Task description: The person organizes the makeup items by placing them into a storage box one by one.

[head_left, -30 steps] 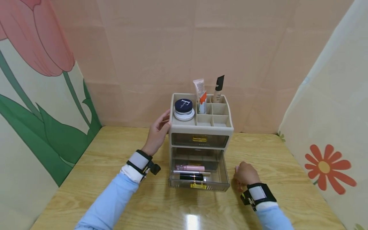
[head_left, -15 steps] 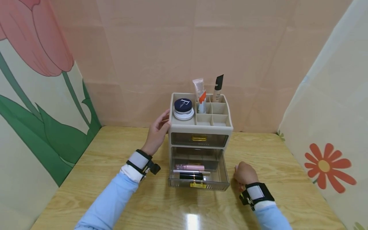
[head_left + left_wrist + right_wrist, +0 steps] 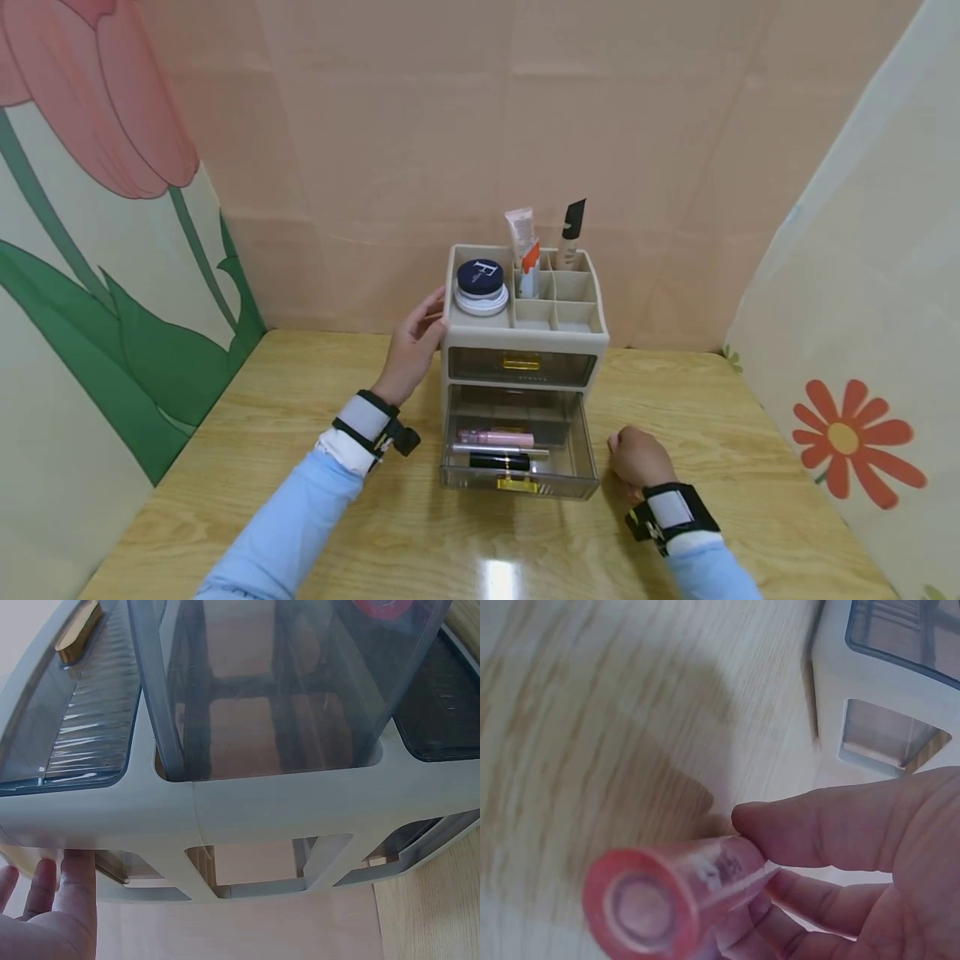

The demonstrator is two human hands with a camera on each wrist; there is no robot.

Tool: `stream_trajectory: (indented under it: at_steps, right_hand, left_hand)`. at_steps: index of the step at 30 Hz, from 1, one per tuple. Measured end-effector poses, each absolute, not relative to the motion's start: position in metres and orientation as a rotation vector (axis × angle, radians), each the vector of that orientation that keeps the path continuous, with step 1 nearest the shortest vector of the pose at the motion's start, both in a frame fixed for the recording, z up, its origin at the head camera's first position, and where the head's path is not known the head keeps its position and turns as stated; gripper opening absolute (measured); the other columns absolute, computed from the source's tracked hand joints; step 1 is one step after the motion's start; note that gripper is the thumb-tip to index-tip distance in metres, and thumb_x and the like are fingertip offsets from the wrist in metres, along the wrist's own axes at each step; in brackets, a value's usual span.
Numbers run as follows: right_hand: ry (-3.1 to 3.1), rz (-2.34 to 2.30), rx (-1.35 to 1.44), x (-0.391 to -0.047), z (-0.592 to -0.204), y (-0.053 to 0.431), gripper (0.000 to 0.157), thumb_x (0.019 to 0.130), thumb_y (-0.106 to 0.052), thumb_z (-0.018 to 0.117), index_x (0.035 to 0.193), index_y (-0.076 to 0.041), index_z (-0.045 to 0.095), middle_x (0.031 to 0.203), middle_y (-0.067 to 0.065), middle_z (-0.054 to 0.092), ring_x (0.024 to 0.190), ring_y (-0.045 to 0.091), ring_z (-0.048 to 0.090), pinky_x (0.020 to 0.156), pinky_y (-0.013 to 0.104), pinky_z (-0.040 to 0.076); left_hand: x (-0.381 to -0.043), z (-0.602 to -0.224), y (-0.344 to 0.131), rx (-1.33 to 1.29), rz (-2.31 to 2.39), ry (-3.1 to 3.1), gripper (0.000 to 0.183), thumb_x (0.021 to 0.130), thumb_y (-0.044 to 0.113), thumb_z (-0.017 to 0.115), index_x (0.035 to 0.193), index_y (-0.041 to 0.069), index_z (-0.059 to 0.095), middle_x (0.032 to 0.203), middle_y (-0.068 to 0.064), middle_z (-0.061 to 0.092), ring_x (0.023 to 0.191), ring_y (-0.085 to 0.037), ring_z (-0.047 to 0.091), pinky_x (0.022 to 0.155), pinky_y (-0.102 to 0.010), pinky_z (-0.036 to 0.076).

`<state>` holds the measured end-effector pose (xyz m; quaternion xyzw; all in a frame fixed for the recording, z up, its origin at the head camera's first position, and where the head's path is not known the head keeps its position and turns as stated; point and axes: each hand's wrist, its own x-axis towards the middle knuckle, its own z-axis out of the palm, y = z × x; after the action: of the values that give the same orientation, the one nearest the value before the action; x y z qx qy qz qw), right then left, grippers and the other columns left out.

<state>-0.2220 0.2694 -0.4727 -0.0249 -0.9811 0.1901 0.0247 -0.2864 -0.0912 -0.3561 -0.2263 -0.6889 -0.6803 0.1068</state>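
My left hand [image 3: 408, 354] rests against the left side of a cream cosmetics organizer [image 3: 525, 335]. In the left wrist view its fingers [image 3: 75, 892] touch the frame near a side opening. On the table to the right of the organizer, my right hand [image 3: 642, 458] pinches a pink translucent tube [image 3: 727, 874] between thumb and fingers; its round end points at the right wrist camera. The head view hides most of this tube behind the hand. The lower drawer [image 3: 577, 467] is pulled out and holds a pink tube [image 3: 502, 438], a thin silvery stick and a black tube [image 3: 498, 462].
The upper drawer [image 3: 480, 367] is closed. On top sit a dark-lidded round compact [image 3: 480, 275] on a white one, a white-and-orange squeeze tube [image 3: 528, 271] and a black-capped bottle [image 3: 572, 225]. Walls stand behind and beside the wooden table [image 3: 750, 467].
My right hand has turned slightly, and the pink tip that showed beside it in the head view is now hidden. The left hand and the drawers stay as they were.
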Motion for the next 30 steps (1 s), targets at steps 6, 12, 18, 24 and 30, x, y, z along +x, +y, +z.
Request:
stream_trajectory:
  at_steps: [6,12,18,24,30]
  right_hand:
    - [-3.016,0.574,0.001,-0.217,-0.467,0.270,0.024,0.096,-0.012,0.051,0.089,0.008,0.064,0.077,0.015,0.063,0.068,0.029,0.059,0.061,0.046,0.048]
    - [-2.938,0.576,0.086,-0.208,-0.452,0.269,0.026,0.096,-0.010,0.056,0.100,0.014,0.063,0.088,0.025,0.066,0.075,0.037,0.063,0.065,0.051,0.051]
    - [-2.946,0.547,0.090,-0.201,-0.427,0.264,0.031,0.099,-0.014,0.052,0.107,0.015,0.061,0.083,0.020,0.066,0.067,0.027,0.061,0.062,0.048,0.051]
    - [-2.865,0.534,0.169,-0.192,-0.398,0.255,0.027,0.098,-0.014,0.056,0.104,0.011,0.064,0.076,0.013,0.065,0.060,0.022,0.058,0.055,0.043,0.050]
    - [-2.830,0.524,0.227,-0.182,-0.371,0.249,0.026,0.090,-0.004,0.063,0.111,0.012,0.063,0.084,0.017,0.066,0.071,0.031,0.063,0.061,0.048,0.051]
  left_hand:
    - [-0.288,-0.357,-0.093,-0.671,-2.014,-2.047,0.048,0.101,0.020,0.049,0.149,0.021,0.041,0.138,-0.011,0.049,0.121,-0.025,0.051,0.092,-0.037,0.051]
    - [-0.288,-0.356,-0.093,-0.678,-2.010,-2.052,0.049,0.101,0.019,0.048,0.149,0.019,0.039,0.140,-0.013,0.048,0.122,-0.027,0.051,0.092,-0.038,0.051]
    - [-0.287,-0.356,-0.091,-0.661,-2.004,-2.047,0.047,0.100,0.022,0.049,0.147,0.023,0.043,0.135,-0.007,0.051,0.118,-0.022,0.053,0.091,-0.035,0.051]
    - [-0.285,-0.355,-0.090,-0.642,-1.991,-2.043,0.048,0.099,0.024,0.050,0.147,0.024,0.044,0.134,-0.006,0.052,0.118,-0.023,0.053,0.091,-0.036,0.052]
    - [-0.287,-0.354,-0.089,-0.639,-1.996,-2.051,0.047,0.100,0.023,0.050,0.146,0.024,0.044,0.135,-0.007,0.052,0.118,-0.022,0.053,0.091,-0.035,0.051]
